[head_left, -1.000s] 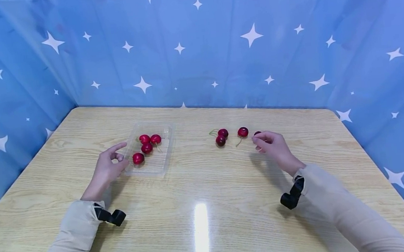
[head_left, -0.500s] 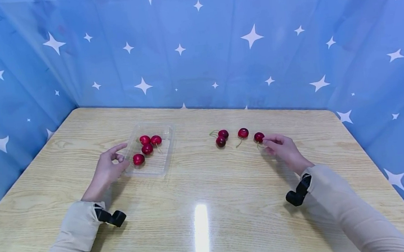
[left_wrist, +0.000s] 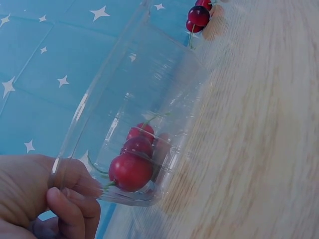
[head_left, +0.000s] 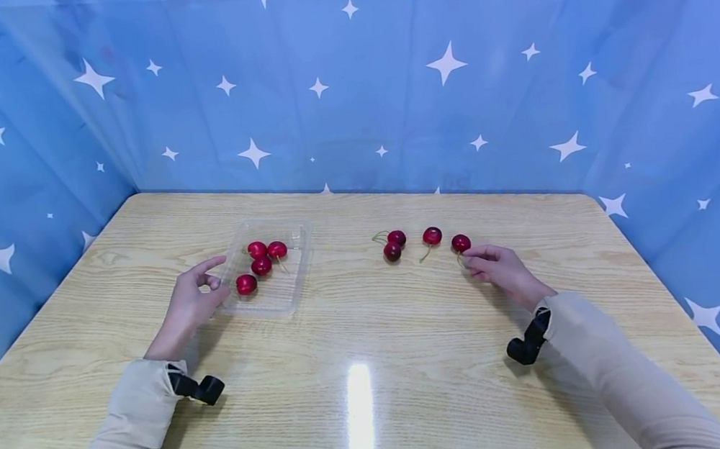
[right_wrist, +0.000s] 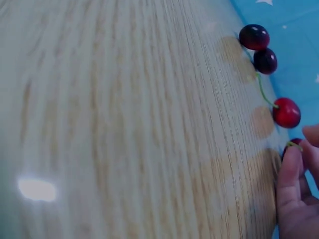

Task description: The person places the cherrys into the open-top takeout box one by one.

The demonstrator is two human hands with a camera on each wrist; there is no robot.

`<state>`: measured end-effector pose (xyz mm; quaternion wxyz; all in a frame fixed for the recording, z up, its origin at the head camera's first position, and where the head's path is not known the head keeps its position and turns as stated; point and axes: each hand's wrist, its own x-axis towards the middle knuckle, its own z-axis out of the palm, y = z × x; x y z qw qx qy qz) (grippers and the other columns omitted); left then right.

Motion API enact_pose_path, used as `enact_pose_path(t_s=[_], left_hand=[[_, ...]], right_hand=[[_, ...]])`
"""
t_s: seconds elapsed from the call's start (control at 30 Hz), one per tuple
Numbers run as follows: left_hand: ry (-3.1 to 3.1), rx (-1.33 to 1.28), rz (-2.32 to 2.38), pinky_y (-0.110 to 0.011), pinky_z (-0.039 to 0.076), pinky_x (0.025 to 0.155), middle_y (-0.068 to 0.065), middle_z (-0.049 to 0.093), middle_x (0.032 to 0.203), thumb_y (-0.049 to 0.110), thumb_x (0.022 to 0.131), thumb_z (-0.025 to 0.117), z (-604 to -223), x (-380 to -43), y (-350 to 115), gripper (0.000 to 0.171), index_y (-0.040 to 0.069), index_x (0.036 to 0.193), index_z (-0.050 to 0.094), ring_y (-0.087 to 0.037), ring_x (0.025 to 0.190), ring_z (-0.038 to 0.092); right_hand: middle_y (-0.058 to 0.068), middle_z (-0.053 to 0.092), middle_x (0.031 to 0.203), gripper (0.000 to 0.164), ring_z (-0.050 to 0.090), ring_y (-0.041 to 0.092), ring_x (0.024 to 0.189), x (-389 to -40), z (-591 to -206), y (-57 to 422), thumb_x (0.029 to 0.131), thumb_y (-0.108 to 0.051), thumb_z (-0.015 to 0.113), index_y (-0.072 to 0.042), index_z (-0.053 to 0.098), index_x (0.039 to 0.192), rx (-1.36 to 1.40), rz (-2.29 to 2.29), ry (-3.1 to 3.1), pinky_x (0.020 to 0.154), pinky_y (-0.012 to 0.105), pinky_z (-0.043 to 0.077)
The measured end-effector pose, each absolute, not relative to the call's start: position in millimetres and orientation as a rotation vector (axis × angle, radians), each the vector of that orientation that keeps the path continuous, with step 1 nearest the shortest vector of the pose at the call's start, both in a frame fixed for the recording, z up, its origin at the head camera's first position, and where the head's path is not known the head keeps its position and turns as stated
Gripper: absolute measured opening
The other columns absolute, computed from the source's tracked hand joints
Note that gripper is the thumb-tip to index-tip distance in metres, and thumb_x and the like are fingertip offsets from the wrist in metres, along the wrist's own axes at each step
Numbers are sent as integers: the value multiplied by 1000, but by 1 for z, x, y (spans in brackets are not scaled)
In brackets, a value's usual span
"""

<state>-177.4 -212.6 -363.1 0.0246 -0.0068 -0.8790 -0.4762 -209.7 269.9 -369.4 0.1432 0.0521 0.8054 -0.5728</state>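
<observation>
While spread left hand (head_left: 191, 298) touches 4-cherry tray's (head_left: 284, 286) left edge, right hand (head_left: 500, 270), grip unclear, meets 1 of 4 loose cherries (head_left: 461, 243).

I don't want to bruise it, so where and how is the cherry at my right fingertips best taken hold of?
Probably by the stem, pinched lightly with your right hand from the near side. The stem lies on your side of the cherry, whose smooth, round body could roll.
</observation>
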Motion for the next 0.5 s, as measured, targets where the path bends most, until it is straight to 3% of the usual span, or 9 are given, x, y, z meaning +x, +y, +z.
enact_pose_path(t_s=[0.5], left_hand=[[-2723,-24,-1435,-22,33,41,-6,44,74,-2,77,53,-364,-178,-212,51,-1,127,43,-7,48,36]], right_hand=[[6,52,100,41,53,4,73,-213,-374,268,88,-21,54,5,48,119,166,-1572,2418,67,20,46]])
